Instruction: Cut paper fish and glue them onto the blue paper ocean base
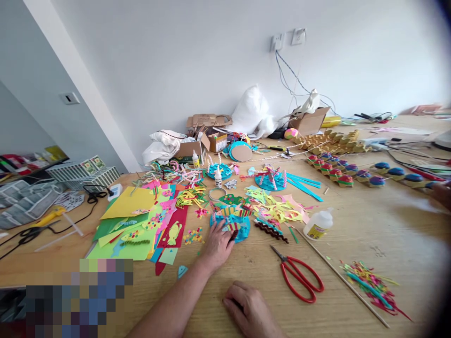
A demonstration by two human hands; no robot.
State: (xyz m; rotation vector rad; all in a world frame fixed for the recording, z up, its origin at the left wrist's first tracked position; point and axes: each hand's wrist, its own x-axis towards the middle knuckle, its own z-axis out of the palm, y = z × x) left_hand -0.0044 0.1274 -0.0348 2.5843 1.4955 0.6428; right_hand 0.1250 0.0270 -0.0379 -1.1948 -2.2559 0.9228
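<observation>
My left hand (219,245) is on the blue round base (244,234), its fingers closed at the tail end of a striped paper fish (233,226). Another striped paper fish (230,211) lies just beyond, at the far side of the base. A small dark piece shows by my left thumb; what it is I cannot make out. Nearer to me, my right hand (248,307) rests on the wooden table, curled into a loose fist with nothing showing in it. Red-handled scissors (301,277) lie to its right, and a blue paper scrap (182,271) is left of my forearm.
Coloured paper sheets (128,202) pile up at left. A glue bottle (319,225), a thin wooden stick (345,277) and paper shreds (369,281) lie at right. Two other blue bases (270,180) stand farther back. Another person's blurred hand (443,193) enters at the right edge.
</observation>
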